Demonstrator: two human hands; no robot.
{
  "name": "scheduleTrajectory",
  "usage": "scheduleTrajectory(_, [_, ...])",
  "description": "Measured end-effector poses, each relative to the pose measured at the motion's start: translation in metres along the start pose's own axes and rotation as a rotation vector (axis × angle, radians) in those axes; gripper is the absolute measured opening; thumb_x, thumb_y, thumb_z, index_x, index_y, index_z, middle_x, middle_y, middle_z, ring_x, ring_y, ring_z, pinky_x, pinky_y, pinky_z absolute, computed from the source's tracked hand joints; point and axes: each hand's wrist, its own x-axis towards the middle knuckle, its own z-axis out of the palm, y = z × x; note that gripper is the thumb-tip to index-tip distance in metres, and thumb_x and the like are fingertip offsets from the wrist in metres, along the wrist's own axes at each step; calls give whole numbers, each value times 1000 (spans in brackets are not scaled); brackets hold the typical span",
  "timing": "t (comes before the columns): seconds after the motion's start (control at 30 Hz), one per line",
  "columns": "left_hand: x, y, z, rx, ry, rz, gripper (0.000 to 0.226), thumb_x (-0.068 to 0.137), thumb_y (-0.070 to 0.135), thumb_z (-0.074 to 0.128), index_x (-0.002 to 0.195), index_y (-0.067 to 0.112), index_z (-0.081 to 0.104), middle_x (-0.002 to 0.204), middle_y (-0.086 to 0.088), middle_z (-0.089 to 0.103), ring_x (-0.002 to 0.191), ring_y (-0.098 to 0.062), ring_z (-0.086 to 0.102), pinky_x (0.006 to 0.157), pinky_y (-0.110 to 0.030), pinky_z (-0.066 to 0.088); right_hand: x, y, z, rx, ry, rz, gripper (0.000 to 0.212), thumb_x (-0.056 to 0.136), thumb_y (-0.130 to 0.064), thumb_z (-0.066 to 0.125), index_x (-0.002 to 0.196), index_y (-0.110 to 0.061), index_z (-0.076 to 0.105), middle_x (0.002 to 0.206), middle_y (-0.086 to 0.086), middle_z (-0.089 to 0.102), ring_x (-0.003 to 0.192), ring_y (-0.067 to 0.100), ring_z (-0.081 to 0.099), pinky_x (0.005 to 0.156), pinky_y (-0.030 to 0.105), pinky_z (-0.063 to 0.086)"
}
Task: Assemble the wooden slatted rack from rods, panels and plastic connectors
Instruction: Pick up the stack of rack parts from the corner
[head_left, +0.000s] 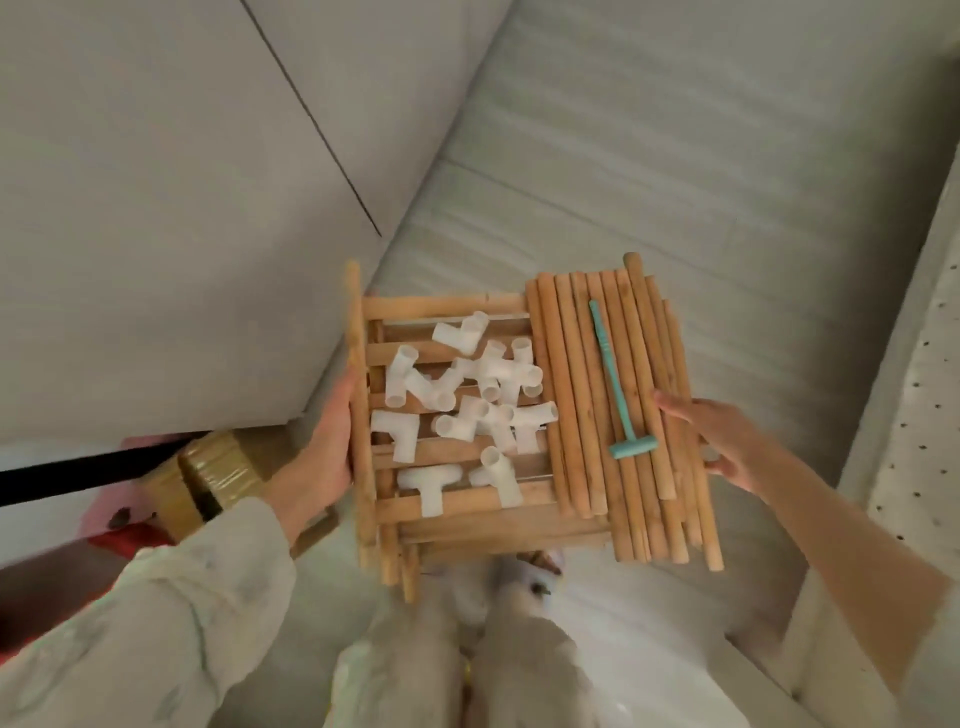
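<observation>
I carry a stack of wooden slatted panels (447, 306) above the floor, held level between both hands. My left hand (327, 447) grips the stack's left edge, its fingers hidden underneath. My right hand (722, 436) holds the right edge, thumb lying on the rods. Several white plastic connectors (467, 405) lie loose in a heap on the left half of the top panel. A bundle of wooden rods (613, 415) lies side by side on the right half. A small teal plastic mallet (618, 384) rests on the rods.
A grey wall (156, 182) rises on the left, light floor boards (675, 182) run ahead. A cardboard box (208, 483) wrapped in tape and a black bar (78, 473) sit low on the left. A white perforated surface (914, 389) stands on the right. My legs show below.
</observation>
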Motion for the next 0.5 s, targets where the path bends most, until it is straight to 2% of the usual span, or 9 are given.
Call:
scheduleTrajectory(0.07, [53,-11,5,70,-7,0,56,91,65,36,112,23,67,105,-4,72,100,-23,66,89,-42,50,46,23,15,52,20,7,64,80,-44,66,130,-7,48,126,11,55,108,29,50,95,47,38])
scheduleTrajectory(0.13, [108,-27,10,115,-6,21,56,92,63,35,114,22,67,105,-5,72,99,-24,66,87,-41,51,93,49,30,103,40,13,67,79,-48,66,130,-8,48,121,8,54,107,28,50,97,48,39])
scheduleTrajectory(0.2, [161,-45,15,166,-12,48,56,93,60,34,114,20,66,107,-8,71,99,-25,66,86,-40,52,137,76,44,140,45,11,73,76,-53,67,130,-8,49,124,7,54,106,26,50,97,49,40])
scheduleTrajectory(0.3, [225,-72,23,225,-52,79,51,96,55,31,105,21,68,98,-7,72,95,-26,67,86,-42,52,191,110,60,179,46,22,76,74,-58,65,130,-8,49,124,7,54,103,25,50,92,47,42])
scheduleTrajectory(0.4, [275,-94,31,263,-116,99,53,95,56,32,107,20,68,94,-5,73,93,-26,67,83,-42,53,233,132,68,199,43,10,78,79,-64,56,135,-11,45,131,8,49,115,31,48,101,54,40])
scheduleTrajectory(0.5, [308,-105,37,292,-163,93,55,94,58,32,108,19,69,94,-6,73,93,-27,67,79,-40,53,261,148,72,222,58,14,80,79,-68,50,138,-13,42,138,10,45,123,34,45,102,57,38])
